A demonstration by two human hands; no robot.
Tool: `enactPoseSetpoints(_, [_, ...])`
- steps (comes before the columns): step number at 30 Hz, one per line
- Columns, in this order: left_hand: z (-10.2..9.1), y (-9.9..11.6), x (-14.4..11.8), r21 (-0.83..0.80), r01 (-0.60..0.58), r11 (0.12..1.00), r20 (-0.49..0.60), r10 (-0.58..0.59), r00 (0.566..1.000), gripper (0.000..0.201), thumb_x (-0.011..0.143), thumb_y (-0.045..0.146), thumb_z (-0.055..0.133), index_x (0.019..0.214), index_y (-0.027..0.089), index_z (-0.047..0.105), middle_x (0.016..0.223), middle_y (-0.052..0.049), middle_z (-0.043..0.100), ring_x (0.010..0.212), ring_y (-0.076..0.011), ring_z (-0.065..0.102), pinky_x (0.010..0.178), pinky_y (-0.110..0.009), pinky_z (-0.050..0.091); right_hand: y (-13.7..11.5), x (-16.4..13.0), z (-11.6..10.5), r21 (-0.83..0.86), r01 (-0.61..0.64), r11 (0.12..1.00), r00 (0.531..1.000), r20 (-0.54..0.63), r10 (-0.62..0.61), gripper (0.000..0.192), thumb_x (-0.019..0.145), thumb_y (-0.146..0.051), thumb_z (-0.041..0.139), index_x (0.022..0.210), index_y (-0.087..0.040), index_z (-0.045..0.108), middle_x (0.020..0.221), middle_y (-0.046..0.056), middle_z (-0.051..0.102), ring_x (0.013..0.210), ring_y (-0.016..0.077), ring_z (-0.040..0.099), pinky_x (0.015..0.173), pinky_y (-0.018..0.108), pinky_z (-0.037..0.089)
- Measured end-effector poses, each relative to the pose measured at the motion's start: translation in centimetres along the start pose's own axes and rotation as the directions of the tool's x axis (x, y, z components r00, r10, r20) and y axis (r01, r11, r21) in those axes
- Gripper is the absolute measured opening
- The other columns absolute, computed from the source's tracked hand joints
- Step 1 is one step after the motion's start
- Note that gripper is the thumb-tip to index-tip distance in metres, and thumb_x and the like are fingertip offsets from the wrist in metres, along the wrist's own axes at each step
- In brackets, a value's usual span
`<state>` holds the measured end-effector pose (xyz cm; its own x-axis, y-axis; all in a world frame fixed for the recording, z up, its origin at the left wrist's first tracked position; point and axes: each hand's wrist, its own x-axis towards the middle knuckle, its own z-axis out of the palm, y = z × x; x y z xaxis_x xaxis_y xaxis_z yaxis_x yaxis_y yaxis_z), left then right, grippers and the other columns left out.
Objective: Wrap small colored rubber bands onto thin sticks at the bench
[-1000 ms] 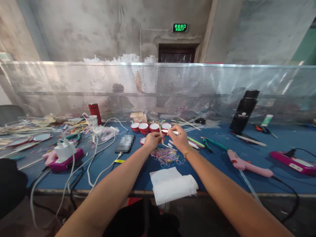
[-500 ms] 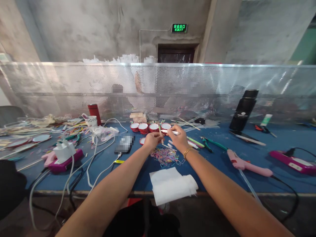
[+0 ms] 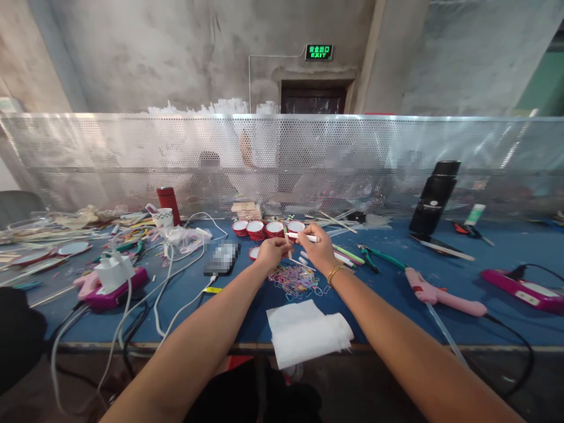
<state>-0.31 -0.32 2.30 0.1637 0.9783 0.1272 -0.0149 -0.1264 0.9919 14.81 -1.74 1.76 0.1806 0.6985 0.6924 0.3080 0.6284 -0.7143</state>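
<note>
In the head view, pinches a pale flat stick (image 3: 286, 231) near upright between closed fingertips of the left hand (image 3: 272, 252), over the middle of the blue table (image 3: 247, 311). Grips a white marker (image 3: 307, 237) in the right hand (image 3: 321, 249), pointing it left at the stick; cannot tell whether touching it. Works just beyond a tangle of colourful loops (image 3: 295, 280), with a folded white cloth (image 3: 308, 333) at the near edge. Faces red-sided round tins (image 3: 255, 229) on the far side, with green-handled pliers (image 3: 383, 255) to the right.
</note>
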Motion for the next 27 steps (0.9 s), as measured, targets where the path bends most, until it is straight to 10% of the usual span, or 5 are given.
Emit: enactPoseSetpoints(27, [-0.05,-0.14,0.14,0.025,-0.015,1.000,-0.004,0.016,1.000,0.025,0.071,0.033,0.086,0.084,0.012,0.077,0.062,-0.003,0.068,0.057,-0.0116,0.057,0.057,-0.024,0.046,-0.11,0.18,-0.12,-0.009,0.003,1.000,1.000,-0.031,-0.003,0.020,0.082,-0.042,0.062,0.071,-0.026,0.057,0.070,0.002,0.069,0.069,0.0221,0.063,0.070,0.035,0.050])
